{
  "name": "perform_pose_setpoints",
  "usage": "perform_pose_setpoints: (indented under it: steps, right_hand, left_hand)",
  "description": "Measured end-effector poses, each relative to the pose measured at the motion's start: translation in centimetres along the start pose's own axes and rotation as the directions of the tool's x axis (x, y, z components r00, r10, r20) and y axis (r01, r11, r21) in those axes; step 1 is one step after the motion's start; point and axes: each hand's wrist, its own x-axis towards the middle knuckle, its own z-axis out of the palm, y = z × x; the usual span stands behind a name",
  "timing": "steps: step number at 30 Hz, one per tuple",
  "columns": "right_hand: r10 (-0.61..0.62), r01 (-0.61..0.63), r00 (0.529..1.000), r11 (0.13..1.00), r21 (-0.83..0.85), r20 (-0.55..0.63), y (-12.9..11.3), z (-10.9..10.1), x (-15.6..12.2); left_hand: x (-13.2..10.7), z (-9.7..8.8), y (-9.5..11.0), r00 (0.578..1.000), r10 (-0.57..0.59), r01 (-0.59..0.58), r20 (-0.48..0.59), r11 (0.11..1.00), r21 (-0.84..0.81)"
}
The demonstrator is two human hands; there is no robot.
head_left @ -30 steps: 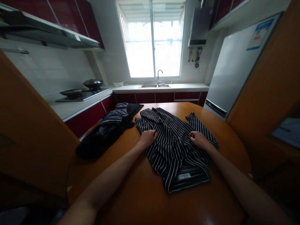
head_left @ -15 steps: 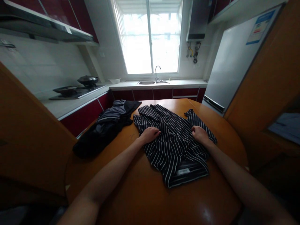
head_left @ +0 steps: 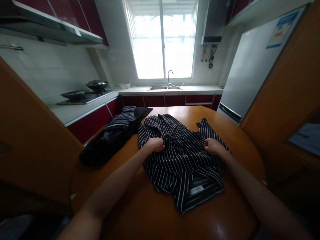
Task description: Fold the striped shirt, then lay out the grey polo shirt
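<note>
Presently, head view, striped shirt point(head_left: 186, 160): lying on the tabletop point(head_left: 140, 206), looking laid out but unevenly, creases and bunching left.
Left hand point(head_left: 156, 144): pinching its cloth.
Right hand point(head_left: 213, 146): pinching the opposite side.
Dark clothing point(head_left: 107, 143): lying bunched at left.
Kitchen: window point(head_left: 150, 50) glowing behind the sink point(head_left: 158, 88), fridge point(head_left: 252, 66) standing right.

- Daylight pours in through the window point(head_left: 150, 53), its panes glaring white.
- Pale sheen on the far tabletop point(head_left: 180, 110).
- Lower corners murky, the sides stretched aslant.
</note>
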Motion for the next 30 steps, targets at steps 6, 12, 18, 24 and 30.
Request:
perform_pose_setpoints:
  steps: [6, 12, 18, 24, 30]
  right_hand:
    - [-0.102, 0.088, 0.982, 0.992, 0.093, 0.161, 0.7, -0.9, -0.9]
    - [0.048, -0.012, 0.976, 0.985, 0.170, -0.213, 0.9, -0.6, 0.4]
    - [-0.043, 0.096, 0.966, 0.976, 0.197, -0.256, 0.6, 0.6, 0.8]
    - [-0.096, 0.129, 0.975, 0.978, 0.163, -0.199, 0.6, 0.4, 0.7]
    - [-0.075, 0.113, 0.970, 0.982, 0.155, -0.233, 0.2, -0.9, 2.0]
  left_hand:
    - [0.9, 0.6, -0.8, 0.948, -0.152, 0.153, -0.280, 0.988, -0.019]
    - [1.9, 2.8, -2.2, 0.924, -0.147, 0.131, -0.353, 0.989, -0.069]
    - [2.0, 3.5, -2.2, 0.939, -0.095, 0.065, -0.332, 0.993, -0.098]
    - [1.9, 3.6, -2.3, 0.939, -0.089, 0.053, -0.331, 0.992, -0.115]
    - [1.8, 3.6, -2.1, 0.941, -0.088, 0.048, -0.327, 0.991, -0.127]
